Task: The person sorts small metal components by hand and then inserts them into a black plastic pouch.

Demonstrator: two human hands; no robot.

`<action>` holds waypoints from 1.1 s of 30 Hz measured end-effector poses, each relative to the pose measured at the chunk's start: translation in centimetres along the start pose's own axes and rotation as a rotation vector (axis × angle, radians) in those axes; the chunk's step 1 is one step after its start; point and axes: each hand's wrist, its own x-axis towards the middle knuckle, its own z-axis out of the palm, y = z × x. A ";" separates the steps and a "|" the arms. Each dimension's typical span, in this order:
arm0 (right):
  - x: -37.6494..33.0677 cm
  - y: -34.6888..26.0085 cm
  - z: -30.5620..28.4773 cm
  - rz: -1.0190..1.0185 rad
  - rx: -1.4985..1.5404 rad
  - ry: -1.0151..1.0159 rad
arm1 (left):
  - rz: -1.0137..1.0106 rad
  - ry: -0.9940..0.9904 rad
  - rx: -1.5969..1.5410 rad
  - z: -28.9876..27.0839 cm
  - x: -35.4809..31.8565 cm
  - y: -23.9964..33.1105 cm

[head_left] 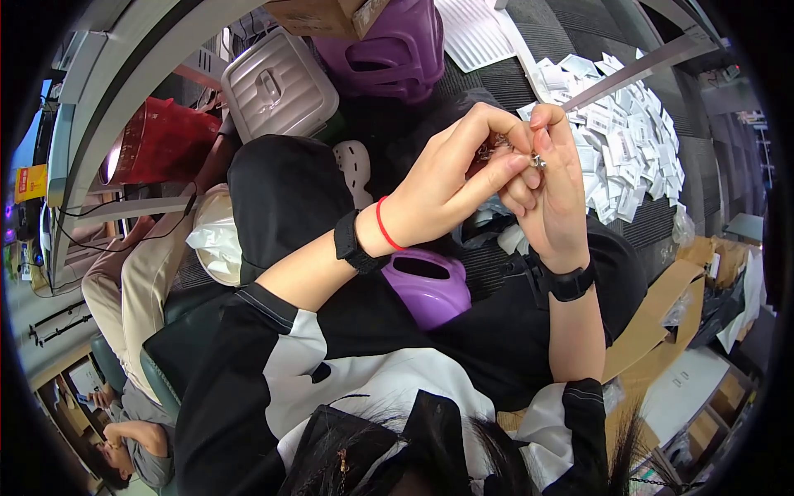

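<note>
My left hand (463, 169) and my right hand (561, 194) meet above my lap, fingers bent and pressed close together. Between the left thumb's tip and the right fingers sits a small silvery metal trinket (538, 161), too tiny to make out fully. More silvery bits (496, 145), perhaps a chain or several trinkets, show inside the curled left fingers. The right thumb and forefinger are pinched just above the trinket, while other fingers curl under the left thumb. A red cord (383, 223) and a black wristband (354, 244) circle the left wrist; another black band (571, 283) is on the right.
A large heap of small white packets (624, 140) lies on the floor at the far right. Purple plastic tubs (389, 50), a lidded grey box (279, 87) and a red bag (161, 140) stand at far left. Cardboard (653, 331) is near right. Another person (136, 430) sits at left.
</note>
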 end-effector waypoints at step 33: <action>-0.4 0.1 0.3 0.207 0.337 -0.143 | 0.346 0.051 0.098 0.0 -0.1 -1.0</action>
